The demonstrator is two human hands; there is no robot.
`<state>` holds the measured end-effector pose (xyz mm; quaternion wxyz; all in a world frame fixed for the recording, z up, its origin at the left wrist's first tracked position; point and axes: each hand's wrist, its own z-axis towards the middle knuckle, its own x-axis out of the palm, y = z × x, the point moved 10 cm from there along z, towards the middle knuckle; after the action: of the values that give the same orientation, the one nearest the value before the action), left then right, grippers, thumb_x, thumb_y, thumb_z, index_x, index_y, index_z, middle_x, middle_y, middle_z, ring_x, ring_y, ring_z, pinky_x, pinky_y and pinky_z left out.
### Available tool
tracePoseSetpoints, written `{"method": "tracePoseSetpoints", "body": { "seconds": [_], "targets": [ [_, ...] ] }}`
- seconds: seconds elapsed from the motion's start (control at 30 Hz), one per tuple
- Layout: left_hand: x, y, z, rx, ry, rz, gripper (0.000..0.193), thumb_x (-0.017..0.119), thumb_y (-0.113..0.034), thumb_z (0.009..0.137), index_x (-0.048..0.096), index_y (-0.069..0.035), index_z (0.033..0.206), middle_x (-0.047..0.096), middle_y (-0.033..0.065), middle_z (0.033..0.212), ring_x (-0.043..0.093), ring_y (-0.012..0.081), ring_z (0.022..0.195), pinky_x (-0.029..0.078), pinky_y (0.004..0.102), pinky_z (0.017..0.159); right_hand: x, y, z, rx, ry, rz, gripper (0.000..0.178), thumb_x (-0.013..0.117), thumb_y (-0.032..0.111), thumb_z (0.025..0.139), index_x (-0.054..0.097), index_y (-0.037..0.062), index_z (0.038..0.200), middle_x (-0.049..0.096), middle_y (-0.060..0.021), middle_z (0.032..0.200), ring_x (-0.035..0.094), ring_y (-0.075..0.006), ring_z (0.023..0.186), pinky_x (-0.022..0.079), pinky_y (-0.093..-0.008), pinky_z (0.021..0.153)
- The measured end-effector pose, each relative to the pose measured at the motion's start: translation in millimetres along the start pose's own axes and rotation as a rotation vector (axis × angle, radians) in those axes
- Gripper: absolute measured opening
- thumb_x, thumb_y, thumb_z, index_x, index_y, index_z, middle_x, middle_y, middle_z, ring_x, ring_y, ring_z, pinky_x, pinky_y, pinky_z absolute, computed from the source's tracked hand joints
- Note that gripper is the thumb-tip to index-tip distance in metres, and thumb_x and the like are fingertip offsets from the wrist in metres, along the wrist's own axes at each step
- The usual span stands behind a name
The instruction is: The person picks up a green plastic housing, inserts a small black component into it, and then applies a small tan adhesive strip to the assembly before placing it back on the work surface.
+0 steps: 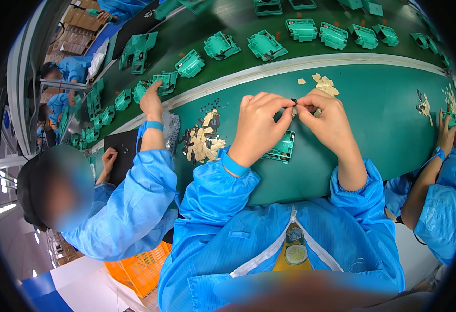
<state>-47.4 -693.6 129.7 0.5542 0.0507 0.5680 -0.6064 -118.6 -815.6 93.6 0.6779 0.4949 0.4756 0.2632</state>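
Observation:
My left hand and my right hand meet fingertip to fingertip above the green table. Between their pinched fingers is a small black piece, too small to tell its kind. A bit of beige shows by my right fingers; whether they hold it cannot be made out. On the table below my hands lies a green plastic housing, partly hidden by my left hand. A blue band circles my left wrist.
Beige and black scraps are heaped left of my hands, with more beige scraps beyond them. A conveyor belt carries several green housings. A co-worker's hand touches a housing at left; another co-worker's hands work at right.

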Motion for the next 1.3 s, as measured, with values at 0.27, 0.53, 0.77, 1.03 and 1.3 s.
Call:
{"method": "tracePoseSetpoints", "body": {
  "seconds": [0.27,0.53,0.77,1.03,1.3],
  "targets": [
    [4.1,1.3,2.5,-0.009,0.007,-0.011,0.009,0.073,-0.009,0.084,0.076,-0.008,0.093,0.075,0.0038,0.091,0.068,0.0218,0.087,0.044,0.0361,0.08,-2.8,-4.0,1.5,-0.017,-0.002,0.009,0.016,0.069,0.007,0.086,0.071,-0.0047,0.096,0.066,-0.0103,0.085,0.064,-0.0188,0.073,0.053,-0.0319,0.067],
    [-1.7,4.4,6.9,-0.045,-0.037,-0.06,0.011,0.074,-0.009,0.084,0.077,-0.008,0.095,0.075,0.0046,0.09,0.069,0.022,0.086,0.047,0.0359,0.082,-41.8,-19.7,4.0,0.067,-0.299,-0.089,0.015,0.068,0.01,0.084,0.071,-0.0048,0.085,0.064,-0.0117,0.075,0.063,-0.0214,0.068,0.05,-0.0341,0.063],
    [-5.2,-11.1,7.3,0.101,-0.116,0.156,0.011,0.078,-0.013,0.084,0.077,-0.012,0.094,0.073,0.0009,0.087,0.065,0.0188,0.082,0.04,0.0353,0.076,-50.5,-18.2,1.1,-0.078,-0.439,-0.334,0.023,0.073,0.021,0.087,0.071,-0.0019,0.088,0.063,-0.0134,0.073,0.062,-0.0229,0.066,0.052,-0.036,0.063],
    [-1.0,-43.8,4.5,0.301,-0.177,0.364,0.024,0.081,-0.014,0.078,0.073,-0.014,0.101,0.069,-0.0023,0.092,0.062,0.0182,0.086,0.037,0.038,0.075,6.0,-53.3,-5.5,0.571,0.199,0.583,0.031,0.073,0.032,0.09,0.068,0.0035,0.079,0.061,0.0,0.072,0.056,-0.0079,0.065,0.043,-0.0221,0.056],
    [-3.7,-33.4,-14.9,0.069,0.203,0.034,0.062,0.084,-0.027,0.074,0.062,-0.011,0.129,0.059,0.0088,0.135,0.055,0.0303,0.123,0.039,0.0489,0.101,-20.0,-50.7,-0.6,0.411,0.05,0.723,0.017,0.068,0.02,0.09,0.069,0.0057,0.081,0.06,0.001,0.072,0.053,-0.0067,0.066,0.041,-0.0228,0.06]
  ]
}}
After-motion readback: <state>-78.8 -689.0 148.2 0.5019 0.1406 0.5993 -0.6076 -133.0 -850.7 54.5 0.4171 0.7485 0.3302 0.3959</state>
